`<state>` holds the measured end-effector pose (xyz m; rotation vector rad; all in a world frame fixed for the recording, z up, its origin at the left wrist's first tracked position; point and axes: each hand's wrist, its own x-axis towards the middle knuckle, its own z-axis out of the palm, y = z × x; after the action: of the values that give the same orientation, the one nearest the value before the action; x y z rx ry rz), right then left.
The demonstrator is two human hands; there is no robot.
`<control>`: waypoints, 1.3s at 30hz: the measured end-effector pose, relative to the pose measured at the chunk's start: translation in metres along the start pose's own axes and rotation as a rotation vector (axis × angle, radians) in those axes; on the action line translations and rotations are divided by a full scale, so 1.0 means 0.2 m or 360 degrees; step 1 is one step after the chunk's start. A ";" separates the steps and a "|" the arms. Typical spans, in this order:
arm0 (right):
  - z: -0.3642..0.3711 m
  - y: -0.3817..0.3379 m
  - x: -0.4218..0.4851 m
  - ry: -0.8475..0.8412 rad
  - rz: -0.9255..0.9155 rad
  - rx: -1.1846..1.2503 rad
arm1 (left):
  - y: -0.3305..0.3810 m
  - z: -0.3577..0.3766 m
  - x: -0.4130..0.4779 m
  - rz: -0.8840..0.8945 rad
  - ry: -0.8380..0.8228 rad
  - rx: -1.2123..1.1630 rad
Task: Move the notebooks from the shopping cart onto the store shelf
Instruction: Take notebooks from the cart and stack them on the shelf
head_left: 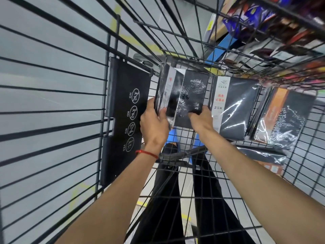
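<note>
Head view, from the left: a black seat flap (126, 110) with white pictograms hangs just outside the left hand (154, 124), whose fingers curl round a stack of shrink-wrapped black notebooks (167, 95) with white spine bands, held upright inside the wire shopping cart (52, 88). Touching that stack, a small black notebook (193, 92) with silver script is apparently pinched at its lower edge by the right hand (200, 118). Beyond the right hand lean a glossy black 25K notebook (233, 106) and an orange-banded notebook (284, 117).

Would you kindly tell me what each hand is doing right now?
The left hand grips the stack of shrink-wrapped black notebooks.
The right hand grips the small black notebook by its lower edge.
</note>
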<state>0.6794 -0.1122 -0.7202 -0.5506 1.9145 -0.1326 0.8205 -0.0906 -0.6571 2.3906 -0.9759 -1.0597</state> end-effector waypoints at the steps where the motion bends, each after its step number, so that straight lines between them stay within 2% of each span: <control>1: 0.00 0.00 0.00 -0.0001 -0.0001 -0.0002 | 0.00 0.00 0.00 0.0000 0.0001 0.0003; 9: 0.00 -0.02 0.02 0.0102 -0.0032 -0.0135 | 0.01 -0.01 -0.03 0.0014 0.0094 0.0002; 18: -0.09 0.01 -0.11 -0.0173 -0.0208 -0.0103 | 0.06 -0.08 -0.14 -0.0030 0.0147 0.0031; 27: -0.73 0.16 -0.39 -0.0170 -0.0320 -0.0175 | 0.30 -0.12 -0.53 -0.0115 0.0036 -0.0314; 33: -1.13 0.32 -0.54 0.0023 -0.0460 0.0030 | 0.52 -0.15 -0.86 -0.0018 0.0057 -0.0502; 39: -1.45 0.42 -0.91 0.0228 -0.0542 0.0203 | 0.62 -0.20 -1.10 -0.0008 -0.0182 -0.0595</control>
<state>0.4480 -0.0061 -0.4768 -0.7942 1.9195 -0.5222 0.6886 -0.0192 -0.4501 2.0485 -0.7302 -1.2670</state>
